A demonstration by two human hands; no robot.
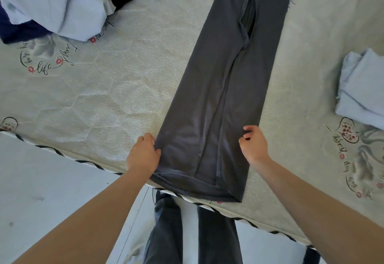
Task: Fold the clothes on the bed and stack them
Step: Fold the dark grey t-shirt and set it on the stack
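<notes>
The grey trousers (220,106) lie lengthwise down the centre of the bed (116,97), legs doubled together, while the left hand (143,153) pinches their left edge and the right hand (254,143) pinches the right edge, seemingly to lift the hems for folding.

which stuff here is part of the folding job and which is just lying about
Part of the job:
- grey trousers, laid flat
- left hand and right hand, gripping the trousers' edges near the hem
- unfolded pile of clothes
- folded light blue garment

Just there:
- printed mattress
- floor
</notes>
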